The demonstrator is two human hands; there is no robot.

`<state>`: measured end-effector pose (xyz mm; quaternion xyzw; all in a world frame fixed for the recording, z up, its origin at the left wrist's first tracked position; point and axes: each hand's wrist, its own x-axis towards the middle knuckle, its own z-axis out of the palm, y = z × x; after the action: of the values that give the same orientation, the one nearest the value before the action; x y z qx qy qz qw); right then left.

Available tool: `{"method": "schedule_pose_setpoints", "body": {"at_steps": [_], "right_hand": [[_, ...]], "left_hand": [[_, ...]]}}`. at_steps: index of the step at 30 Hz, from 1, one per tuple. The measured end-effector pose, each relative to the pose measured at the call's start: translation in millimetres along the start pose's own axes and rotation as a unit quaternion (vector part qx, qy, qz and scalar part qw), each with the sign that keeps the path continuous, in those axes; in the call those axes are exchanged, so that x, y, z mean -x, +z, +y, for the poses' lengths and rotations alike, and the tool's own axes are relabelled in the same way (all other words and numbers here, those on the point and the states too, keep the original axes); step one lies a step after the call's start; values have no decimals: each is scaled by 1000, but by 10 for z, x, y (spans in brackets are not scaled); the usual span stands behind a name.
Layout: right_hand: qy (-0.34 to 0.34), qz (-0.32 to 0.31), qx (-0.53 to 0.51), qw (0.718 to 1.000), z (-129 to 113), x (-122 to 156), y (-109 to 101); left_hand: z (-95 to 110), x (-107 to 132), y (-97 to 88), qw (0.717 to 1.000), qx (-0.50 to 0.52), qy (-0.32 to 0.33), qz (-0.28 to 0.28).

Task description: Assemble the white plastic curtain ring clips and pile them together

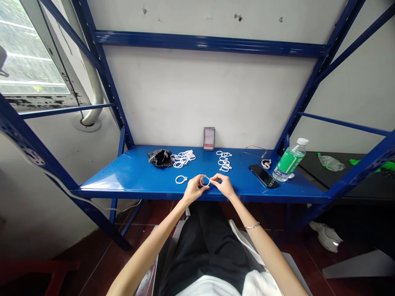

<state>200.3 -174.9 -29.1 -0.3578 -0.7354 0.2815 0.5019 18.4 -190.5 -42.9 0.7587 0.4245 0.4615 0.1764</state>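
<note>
Take the white ring (200,181) as the clock's centre, with twelve toward the wall (197,94). It is held up over the near edge of the blue table (123,176). The left hand (193,189) grips it from eight o'clock, thumb and fingers curved narrowly about its side; the right hand (226,187) pinches its three o'clock edge, thumb and fingertip close together.

Writing shows on the bottle (290,163), between two and three o'clock: white characters on a green label, tilted and too small to read. At twelve, a small upright box (209,138) stands against the wall, its front blurred into squares, so any print on it cannot be made out.

A loose ring (176,179) lies at nine, just beyond the left hand. A pile of rings (184,158) sits between ten and eleven, next to a crumpled black bag (160,158) with its mouth gaping. More rings lie in a cluster (224,161) between one and two.

At three, past the right hand, a dark phone (264,176) lies just beside the bottle's foot, with a small white cord (266,163) near its far end. Blue posts (311,98) rise at either side of the table.
</note>
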Motion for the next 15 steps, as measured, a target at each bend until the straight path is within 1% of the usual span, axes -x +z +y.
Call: {"method": "schedule_pose_setpoints", "body": {"at_steps": [3,5,7,9,12,15], "right_hand": [[6,-3,-4,1000,-5,-6,-3],[13,16,-6,1000,14,-10,-7],[34,65,-17,997,60,-18,-19],[73,132,-48,987,128,-32,-36],[139,220,-102,960,229,-61,-60],[166,280,-125,937,287,-90,-64]], "left_hand": [[11,-14,-8,999,-47,16,-14],[44,-38,-56,995,-89,28,-29],[88,-74,-147,989,-140,28,-39],[127,-114,-278,979,-195,15,-50],[156,-160,-515,957,-273,-17,-93],[154,-173,-739,928,-339,-65,-140]]}}
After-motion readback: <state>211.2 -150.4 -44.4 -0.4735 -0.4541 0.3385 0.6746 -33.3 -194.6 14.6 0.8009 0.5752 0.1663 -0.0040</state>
